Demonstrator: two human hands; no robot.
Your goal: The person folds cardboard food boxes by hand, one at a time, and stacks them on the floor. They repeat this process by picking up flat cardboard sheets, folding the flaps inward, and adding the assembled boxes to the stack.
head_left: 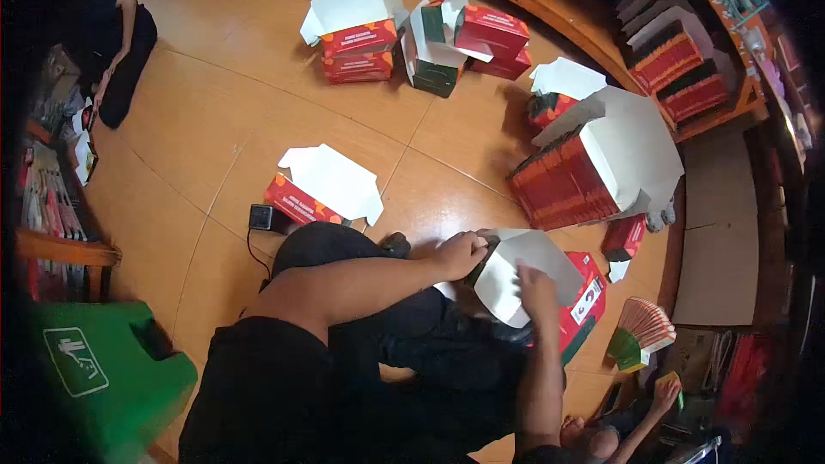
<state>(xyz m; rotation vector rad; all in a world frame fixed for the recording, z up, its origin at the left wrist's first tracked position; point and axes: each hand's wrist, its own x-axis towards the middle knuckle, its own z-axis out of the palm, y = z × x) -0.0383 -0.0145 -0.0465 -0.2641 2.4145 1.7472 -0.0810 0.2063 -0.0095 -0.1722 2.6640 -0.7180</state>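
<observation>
An opened carton [511, 279] with white inner flaps spread out lies at my lap. My left hand [462, 255] is closed on the carton's left edge, fingers curled in. My right hand [537, 292] is at the carton's right flap, its fingers blurred and partly over the white board. Under the carton's right side lies a flat red and green carton [584, 296] with a white label. To the right stands a large stack of red cartons [567, 180] with white flaps raised.
Red boxes [359, 51] stand on the floor ahead, and an open red box [305, 198] sits nearer left. A green plastic item [112, 378] is at lower left. A fan of small boxes [640, 335] lies right. Other people sit at upper left and lower right.
</observation>
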